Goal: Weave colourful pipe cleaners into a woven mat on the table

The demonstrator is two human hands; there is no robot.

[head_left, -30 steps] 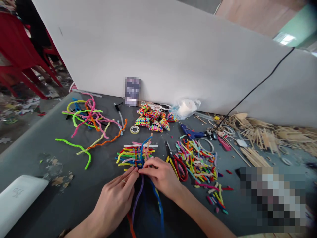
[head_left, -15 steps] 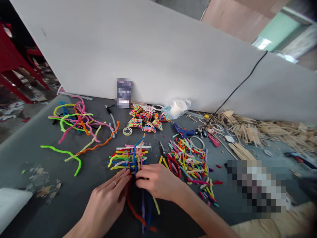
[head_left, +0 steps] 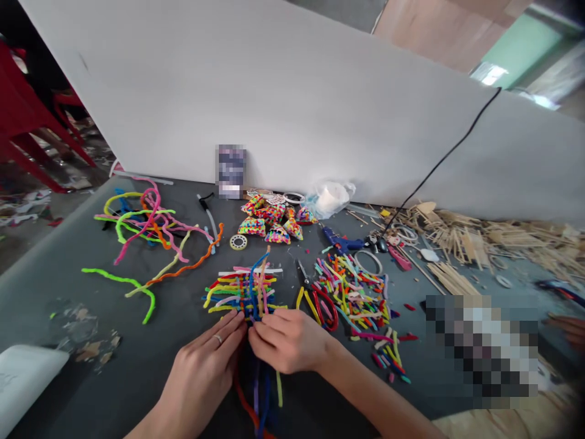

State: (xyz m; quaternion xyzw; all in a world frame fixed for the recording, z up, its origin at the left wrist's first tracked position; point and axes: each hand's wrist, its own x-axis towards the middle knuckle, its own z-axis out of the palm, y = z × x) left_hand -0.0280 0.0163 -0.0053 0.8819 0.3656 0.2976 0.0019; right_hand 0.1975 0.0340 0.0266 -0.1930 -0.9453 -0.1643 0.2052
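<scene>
A woven piece of colourful pipe cleaners (head_left: 240, 286) lies on the dark table in front of me, with cut strands crossing longer upright ones. My left hand (head_left: 208, 353), with a ring on one finger, presses its closed fingertips on the weave's lower left edge. Curled beside it, my right hand (head_left: 290, 341) pinches strands at the lower right edge; its fingertips partly hide what they grip. Long orange, purple, blue and yellow pipe cleaner tails (head_left: 256, 396) hang toward me below both hands. Scissors (head_left: 307, 284) with red and yellow handles lie just right of the weave.
Cut pipe cleaner pieces (head_left: 359, 292) are heaped to the right, long loose ones (head_left: 153, 219) to the left. Behind are small multicoloured woven bows (head_left: 278, 233), a tape roll (head_left: 238, 242) and a blue glue gun (head_left: 340, 241). Wooden sticks (head_left: 457, 238) pile up at right, near another person's hand (head_left: 569, 329).
My right hand's fingers have curled in more tightly at the weave's lower edge, and the hanging tails have shifted left. Another person's hand has appeared at the right edge. The view has shifted slightly.
</scene>
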